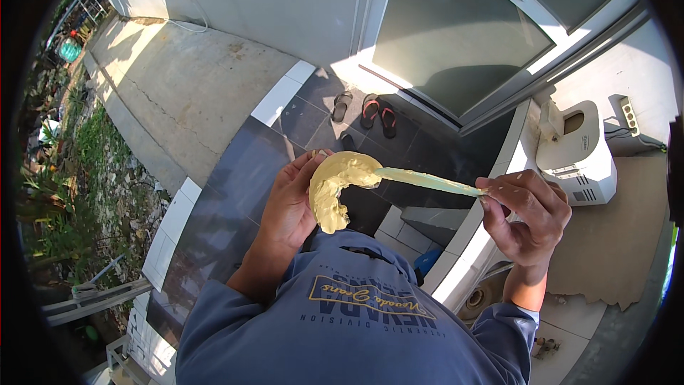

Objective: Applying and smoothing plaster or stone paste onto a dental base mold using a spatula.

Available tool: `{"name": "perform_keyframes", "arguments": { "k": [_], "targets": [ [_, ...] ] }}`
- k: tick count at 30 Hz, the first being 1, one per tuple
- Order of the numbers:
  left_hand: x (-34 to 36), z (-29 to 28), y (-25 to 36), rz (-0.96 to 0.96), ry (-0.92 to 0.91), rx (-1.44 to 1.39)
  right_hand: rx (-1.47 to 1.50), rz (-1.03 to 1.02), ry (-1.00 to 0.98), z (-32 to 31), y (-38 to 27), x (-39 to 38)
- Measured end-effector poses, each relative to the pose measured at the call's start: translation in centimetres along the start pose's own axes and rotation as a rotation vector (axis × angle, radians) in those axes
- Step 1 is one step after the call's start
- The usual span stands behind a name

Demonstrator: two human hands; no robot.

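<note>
My left hand (291, 199) grips a curved, horseshoe-shaped piece (331, 185) heaped with thick pale-yellow paste; its underside is hidden. In my right hand (524, 217) is a long pale-green spatula (445, 186), pinched at its right end and smeared with the same paste. The spatula's left end touches the paste at the upper right of the curved piece. Both hands are in front of my blue shirt.
A frosted glass door (456, 43) stands ahead, with sandals (369, 110) on dark tiles before it. At right, a white appliance (577, 157) and a cardboard sheet (598, 235) sit on a ledge. A concrete path (171, 85) and rubble with plants (100, 171) lie left.
</note>
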State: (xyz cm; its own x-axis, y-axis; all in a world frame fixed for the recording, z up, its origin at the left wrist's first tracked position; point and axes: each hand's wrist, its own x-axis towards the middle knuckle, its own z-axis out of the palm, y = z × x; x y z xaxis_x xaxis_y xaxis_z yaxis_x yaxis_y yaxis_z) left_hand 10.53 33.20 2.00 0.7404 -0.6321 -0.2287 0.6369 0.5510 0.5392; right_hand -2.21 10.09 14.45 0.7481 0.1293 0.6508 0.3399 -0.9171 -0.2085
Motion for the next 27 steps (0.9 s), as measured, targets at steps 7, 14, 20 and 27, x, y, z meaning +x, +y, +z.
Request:
{"name": "perform_keyframes", "arguments": {
  "k": [7,14,20,27],
  "targets": [
    [-0.8,0.1,0.2,-0.017,-0.033,-0.033,-0.015,0.031,-0.041,-0.5,-0.9,-0.4],
    [0.8,-2.1,0.3,0.052,0.041,0.123,0.068,0.284,0.023,-1.4,0.9,-1.5],
    [3.9,-4.6,-0.2,-0.065,-0.063,0.296,0.248,0.662,0.228,0.8,2.0,-8.2],
    [10.6,-2.8,-7.7,-0.438,-0.221,0.719,0.276,1.383,0.607,3.0,-4.8,-21.1]
  ]
}}
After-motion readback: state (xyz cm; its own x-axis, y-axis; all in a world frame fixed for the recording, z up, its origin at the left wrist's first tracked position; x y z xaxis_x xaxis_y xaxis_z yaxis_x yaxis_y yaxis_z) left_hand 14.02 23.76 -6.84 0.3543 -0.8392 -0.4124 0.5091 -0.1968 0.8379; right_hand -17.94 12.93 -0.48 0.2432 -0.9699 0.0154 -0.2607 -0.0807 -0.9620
